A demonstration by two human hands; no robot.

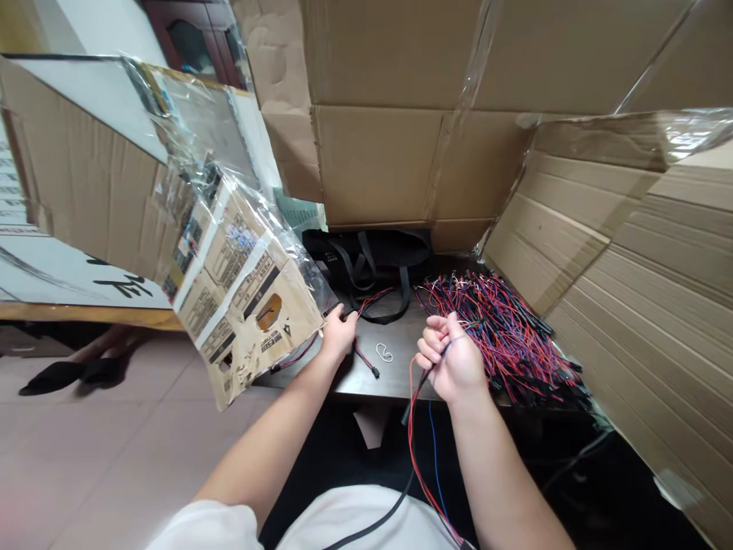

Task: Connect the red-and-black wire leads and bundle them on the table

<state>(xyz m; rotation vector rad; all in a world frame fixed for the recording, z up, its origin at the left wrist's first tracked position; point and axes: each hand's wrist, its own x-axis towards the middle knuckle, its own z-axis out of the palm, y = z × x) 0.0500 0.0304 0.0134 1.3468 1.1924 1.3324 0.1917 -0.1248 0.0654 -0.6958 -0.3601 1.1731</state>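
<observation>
red, blue and black wires [498, 340] beside brown cardboard [378, 164].

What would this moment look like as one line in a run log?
left hand: holds red-black wires | right hand: holds red-blue wires | beside: wire pile

Bare left forearm [266, 439] and right forearm [492, 466] reach forward.
Left hand [337, 334] lies palm-down, fingers bent; right hand [452, 359] curls closed.

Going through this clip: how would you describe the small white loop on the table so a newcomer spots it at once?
Find the heap of red, blue and black wires on the dark tabletop. Left of it, between the left hand and right hand, lies a small white loop, touching no wire.
</observation>
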